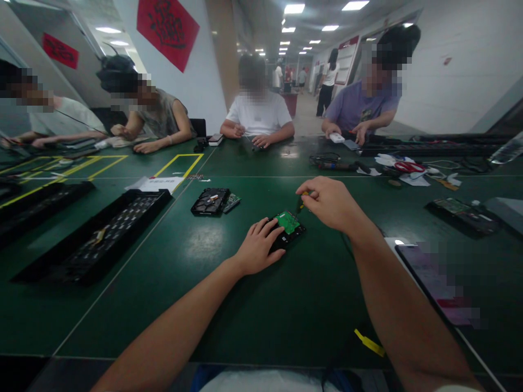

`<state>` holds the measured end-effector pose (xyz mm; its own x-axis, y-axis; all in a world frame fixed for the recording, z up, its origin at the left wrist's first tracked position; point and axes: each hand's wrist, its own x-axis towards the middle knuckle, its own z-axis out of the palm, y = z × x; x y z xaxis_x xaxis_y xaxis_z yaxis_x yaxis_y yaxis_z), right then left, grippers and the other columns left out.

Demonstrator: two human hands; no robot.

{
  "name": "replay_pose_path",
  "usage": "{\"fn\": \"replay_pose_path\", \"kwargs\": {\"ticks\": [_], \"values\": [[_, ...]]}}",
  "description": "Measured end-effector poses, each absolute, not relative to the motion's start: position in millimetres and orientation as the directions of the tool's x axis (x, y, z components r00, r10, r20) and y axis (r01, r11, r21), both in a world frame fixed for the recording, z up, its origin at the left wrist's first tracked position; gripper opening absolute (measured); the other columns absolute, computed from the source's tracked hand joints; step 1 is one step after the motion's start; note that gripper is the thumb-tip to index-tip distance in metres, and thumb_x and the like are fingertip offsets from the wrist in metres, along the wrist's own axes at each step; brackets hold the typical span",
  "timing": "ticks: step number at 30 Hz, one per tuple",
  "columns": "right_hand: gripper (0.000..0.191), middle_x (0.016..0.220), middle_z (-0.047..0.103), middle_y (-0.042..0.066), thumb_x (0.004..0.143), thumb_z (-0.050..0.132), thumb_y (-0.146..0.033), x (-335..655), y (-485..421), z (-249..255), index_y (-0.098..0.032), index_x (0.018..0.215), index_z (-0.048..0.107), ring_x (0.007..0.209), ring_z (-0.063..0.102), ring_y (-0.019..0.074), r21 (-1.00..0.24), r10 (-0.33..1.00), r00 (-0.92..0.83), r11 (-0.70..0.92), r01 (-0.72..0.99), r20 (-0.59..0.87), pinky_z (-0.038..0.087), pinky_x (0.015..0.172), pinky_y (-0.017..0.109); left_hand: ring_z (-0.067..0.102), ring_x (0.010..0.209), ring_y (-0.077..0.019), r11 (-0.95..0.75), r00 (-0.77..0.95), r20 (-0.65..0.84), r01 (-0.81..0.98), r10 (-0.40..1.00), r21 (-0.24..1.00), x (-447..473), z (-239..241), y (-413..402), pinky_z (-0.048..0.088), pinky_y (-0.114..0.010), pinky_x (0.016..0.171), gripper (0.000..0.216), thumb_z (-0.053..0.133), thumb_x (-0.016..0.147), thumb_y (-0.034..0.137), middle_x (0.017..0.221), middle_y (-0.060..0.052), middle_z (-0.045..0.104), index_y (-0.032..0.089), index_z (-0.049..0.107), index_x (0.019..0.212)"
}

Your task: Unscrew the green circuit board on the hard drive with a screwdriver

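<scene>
Fingers spread, my left hand (pixel 258 247) lies flat over the left part of a black device housing with a green circuit board (pixel 288 222) in it. My right hand (pixel 327 202) is closed around the handle of a screwdriver (pixel 302 203), which has yellow and dark parts. The tool points down at the right side of the board; whether its tip touches a screw is too small to tell. Left of the board lies another black housing (pixel 210 201), with a small loose circuit board (pixel 232 203) against its right side.
A long black tray (pixel 93 239) stands on the green table (pixel 229 321) at left. At right are a phone (pixel 433 283) and another opened black device (pixel 463 216). Tools and cables (pixel 333 163) lie farther back. Several people sit across the table.
</scene>
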<state>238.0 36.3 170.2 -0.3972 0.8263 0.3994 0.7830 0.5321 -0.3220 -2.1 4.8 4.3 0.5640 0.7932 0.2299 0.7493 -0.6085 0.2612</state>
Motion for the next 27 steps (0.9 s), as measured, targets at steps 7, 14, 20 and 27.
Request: {"fn": "replay_pose_path", "kwargs": {"ticks": [7,14,20,27], "values": [[0.022,0.100,0.079,0.008,0.091,0.061,-0.014,235.2,32.7,171.2,-0.019,0.102,0.080,0.082,0.068,0.0208,-0.353,0.836,-0.387,0.524,0.775,0.389,0.050,0.084,0.034,0.024,0.163,-0.0404,-0.609,0.562,0.235,0.747,0.793,0.267,-2.1,4.0,4.8,0.028,-0.063,0.129,0.070,0.062,0.102,0.058,0.173,-0.013,0.038,0.026,0.046,0.163],[0.024,0.104,0.077,0.009,0.088,0.060,-0.012,235.0,33.9,168.4,-0.019,0.101,0.079,0.084,0.067,0.0210,-0.358,0.829,-0.404,0.539,0.763,0.387,0.049,0.083,0.034,0.025,0.163,-0.0399,-0.611,0.567,0.229,0.747,0.791,0.262,-2.0,4.2,4.9,0.028,-0.062,0.130,0.070,0.062,0.102,0.058,0.173,-0.012,0.038,0.027,0.046,0.163],[0.029,0.104,0.078,0.010,0.085,0.062,-0.011,235.2,33.3,168.0,-0.016,0.108,0.079,0.081,0.068,0.0203,-0.372,0.845,-0.387,0.516,0.772,0.368,0.049,0.080,0.033,0.025,0.163,-0.0407,-0.613,0.568,0.232,0.748,0.789,0.253,-1.9,3.4,5.1,0.028,-0.062,0.129,0.070,0.061,0.103,0.057,0.173,-0.013,0.038,0.025,0.046,0.163],[0.021,0.098,0.077,0.007,0.084,0.064,-0.011,234.9,33.2,167.1,-0.019,0.097,0.079,0.077,0.067,0.0186,-0.401,0.848,-0.383,0.516,0.757,0.367,0.049,0.076,0.031,0.025,0.163,-0.0408,-0.611,0.571,0.218,0.752,0.792,0.249,-2.2,5.9,4.4,0.028,-0.063,0.130,0.071,0.061,0.103,0.058,0.173,-0.013,0.037,0.025,0.046,0.163]]}}
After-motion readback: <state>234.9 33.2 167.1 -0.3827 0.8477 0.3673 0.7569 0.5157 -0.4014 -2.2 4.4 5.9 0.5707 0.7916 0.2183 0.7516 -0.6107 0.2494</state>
